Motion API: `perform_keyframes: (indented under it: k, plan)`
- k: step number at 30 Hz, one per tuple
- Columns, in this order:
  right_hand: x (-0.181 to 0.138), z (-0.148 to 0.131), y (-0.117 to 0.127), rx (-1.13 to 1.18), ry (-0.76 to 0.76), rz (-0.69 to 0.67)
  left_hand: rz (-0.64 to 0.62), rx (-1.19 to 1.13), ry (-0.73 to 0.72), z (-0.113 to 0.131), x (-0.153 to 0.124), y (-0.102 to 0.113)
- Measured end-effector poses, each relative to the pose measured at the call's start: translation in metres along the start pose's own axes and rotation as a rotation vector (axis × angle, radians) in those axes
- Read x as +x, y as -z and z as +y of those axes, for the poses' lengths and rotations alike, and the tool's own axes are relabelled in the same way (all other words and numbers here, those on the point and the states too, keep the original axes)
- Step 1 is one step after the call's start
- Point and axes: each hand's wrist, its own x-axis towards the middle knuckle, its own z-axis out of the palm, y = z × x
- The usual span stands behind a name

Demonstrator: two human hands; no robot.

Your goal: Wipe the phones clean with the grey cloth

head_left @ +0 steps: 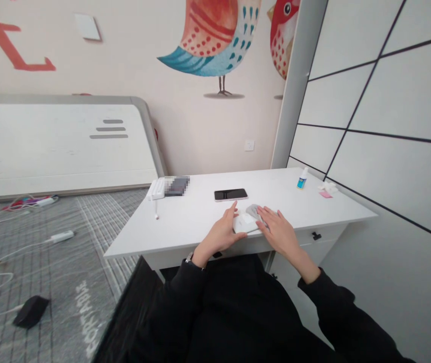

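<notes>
Close to the desk's front edge lies a white flat object (pixel 242 223), partly hidden by my hands; its kind cannot be made out. My left hand (pixel 220 233) clasps its left side, thumb along the near edge and fingers at the far side. A crumpled grey cloth (pixel 253 209) covers its right part. My right hand (pixel 278 230) rests on the cloth with fingers stretched out flat. Just beyond my hands a phone (pixel 231 194) lies with its dark screen up.
On the white desk (pixel 185 229), a white box (pixel 157 188), a dark blurred item (pixel 177 185) and a short cable (pixel 156 209) lie left. A small bottle (pixel 302 179) and pink paper (pixel 325 194) are right. Cables and a black pouch (pixel 31 311) lie on the carpet.
</notes>
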Motion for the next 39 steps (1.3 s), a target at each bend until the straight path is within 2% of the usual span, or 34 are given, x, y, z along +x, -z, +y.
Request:
perform_keyframes:
  k: [4, 6, 11, 13, 19, 22, 24, 26, 28, 31, 33, 35, 39]
  plan:
    - [-0.004, -0.032, -0.015, 0.034, 0.099, -0.040, -0.001, -0.003, 0.035, -0.002, 0.000, 0.002]
    - [-0.004, -0.040, -0.018, 0.053, 0.138, -0.058, -0.004, 0.003, 0.049, -0.003, -0.001, 0.003]
    - [-0.001, 0.002, 0.000, 0.009, 0.008, 0.012, 0.008, 0.022, 0.039, 0.005, -0.002, 0.004]
    - [-0.002, 0.006, 0.001, -0.011, -0.022, 0.035, 0.009, 0.024, 0.032, 0.007, -0.002, 0.004]
    - [-0.007, -0.042, -0.022, 0.041, 0.156, -0.033, 0.002, 0.049, 0.039, 0.005, -0.002, 0.006]
    - [-0.007, -0.023, -0.013, 0.037, 0.134, -0.017, 0.000, 0.068, 0.042, 0.005, -0.003, 0.006]
    - [-0.006, 0.001, -0.003, 0.010, 0.065, 0.019, 0.000, 0.077, 0.040, 0.006, -0.002, 0.004]
    - [-0.006, 0.014, 0.002, -0.021, 0.002, 0.052, 0.003, 0.083, 0.041, 0.007, -0.001, 0.003]
    - [-0.006, 0.005, -0.002, -0.034, 0.003, 0.048, 0.008, 0.087, 0.045, 0.007, 0.000, 0.002]
    - [-0.008, -0.031, -0.017, -0.005, 0.092, -0.006, 0.002, 0.088, 0.051, 0.005, 0.000, 0.003]
    - [-0.009, -0.044, -0.021, 0.026, 0.135, -0.037, -0.002, 0.094, 0.055, 0.005, -0.001, 0.004]
    - [-0.009, -0.036, -0.015, 0.043, 0.127, -0.045, -0.002, 0.104, 0.056, 0.005, -0.002, 0.005]
    - [-0.004, 0.009, 0.004, 0.016, -0.002, 0.008, -0.003, 0.114, 0.042, 0.005, 0.001, 0.001]
